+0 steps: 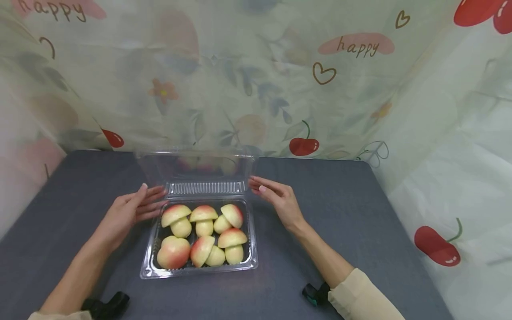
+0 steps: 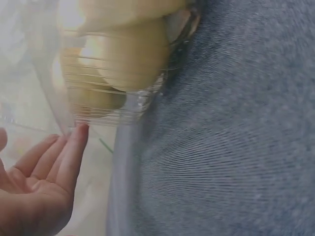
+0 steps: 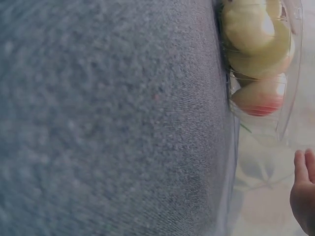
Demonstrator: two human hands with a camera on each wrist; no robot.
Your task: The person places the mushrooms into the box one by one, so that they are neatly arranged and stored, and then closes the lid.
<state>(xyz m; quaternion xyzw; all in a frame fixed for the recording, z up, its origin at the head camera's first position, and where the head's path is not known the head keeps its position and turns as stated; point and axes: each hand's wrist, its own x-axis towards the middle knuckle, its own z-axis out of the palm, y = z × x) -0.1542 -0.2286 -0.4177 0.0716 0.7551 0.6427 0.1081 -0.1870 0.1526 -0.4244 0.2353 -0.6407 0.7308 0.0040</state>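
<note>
A clear plastic clamshell box (image 1: 200,272) lies on the table with its lid (image 1: 206,189) raised at the back. Inside sit several mushroom-shaped pieces (image 1: 173,252), pale yellow with red-blushed tops; what they are made of I cannot tell. My left hand (image 1: 130,211) is at the box's back left corner, fingers straight; in the left wrist view its fingertips (image 2: 80,132) meet the clear plastic edge. To the right of the raised lid is my right hand (image 1: 280,198), fingers extended and holding nothing. Whether it touches the lid is unclear; the right wrist view shows its fingers (image 3: 300,167) just beyond the plastic.
The box rests on a dark grey cloth-covered table (image 1: 340,213). Behind it hangs a patterned curtain (image 1: 256,89) with cherries and lettering, with pale sheeting (image 1: 460,178) at the right. Black straps or mounts (image 1: 106,306) show at both wrists.
</note>
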